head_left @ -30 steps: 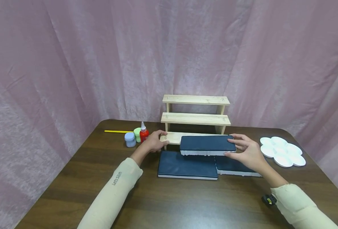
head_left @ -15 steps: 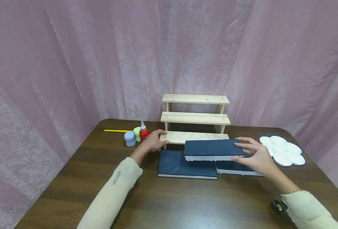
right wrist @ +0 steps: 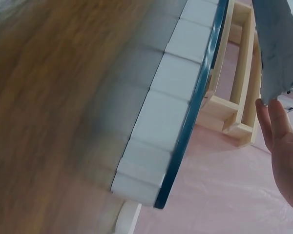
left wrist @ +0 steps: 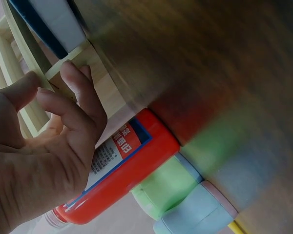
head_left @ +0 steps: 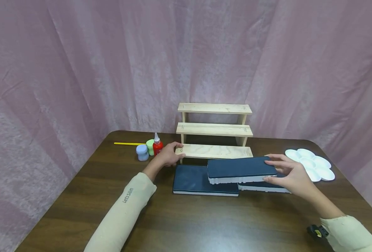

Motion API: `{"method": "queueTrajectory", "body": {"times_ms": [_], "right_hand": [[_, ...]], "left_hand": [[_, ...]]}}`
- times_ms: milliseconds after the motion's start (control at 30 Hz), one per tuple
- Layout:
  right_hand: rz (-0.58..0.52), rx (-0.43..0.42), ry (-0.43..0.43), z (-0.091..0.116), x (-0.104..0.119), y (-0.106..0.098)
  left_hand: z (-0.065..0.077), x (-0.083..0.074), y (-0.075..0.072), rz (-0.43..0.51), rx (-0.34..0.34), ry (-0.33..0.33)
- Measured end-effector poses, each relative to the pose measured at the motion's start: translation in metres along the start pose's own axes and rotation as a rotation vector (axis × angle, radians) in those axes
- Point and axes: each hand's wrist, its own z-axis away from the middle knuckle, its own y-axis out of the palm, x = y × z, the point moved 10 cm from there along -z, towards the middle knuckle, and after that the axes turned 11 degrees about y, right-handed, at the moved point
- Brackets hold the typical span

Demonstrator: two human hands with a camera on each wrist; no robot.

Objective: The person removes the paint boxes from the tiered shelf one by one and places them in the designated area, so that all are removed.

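My right hand (head_left: pixel 294 175) grips the right end of a long flat case with a dark blue top and white sides (head_left: pixel 240 170). It is held at a slight slant in front of the stand and overlaps two similar cases on the table. Its grey underside (right wrist: pixel 278 58) shows in the right wrist view, fingertips at its edge. My left hand (head_left: pixel 169 154) holds the left end of the lowest step of a three-step wooden stand (head_left: pixel 215 130), with thumb and fingers around the board. Of the cases on the table, one (head_left: pixel 192 178) lies left, the other (head_left: pixel 262 188) right.
A red glue-type bottle (head_left: pixel 157 147) stands beside my left hand, next to a green jar (head_left: pixel 150 147) and a blue jar (head_left: pixel 142 153). Behind them lies a yellow stick (head_left: pixel 129 144). At the right is a white flower-shaped palette (head_left: pixel 321 162); a pink curtain (head_left: pixel 186 63) hangs behind.
My right hand has brought the held case toward me and to the right, away from the lowest step, uncovering that board. The left hand has stayed on the stand.
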Motion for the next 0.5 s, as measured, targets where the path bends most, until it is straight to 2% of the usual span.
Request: {"method": "queueTrajectory", "body": {"times_ms": [500], "right_hand": [[-0.011, 0.042, -0.012, 0.017, -0.002, -0.013]], "left_hand": [[0.001, -0.001, 0.0, -0.018, 0.008, 0.006]]}}
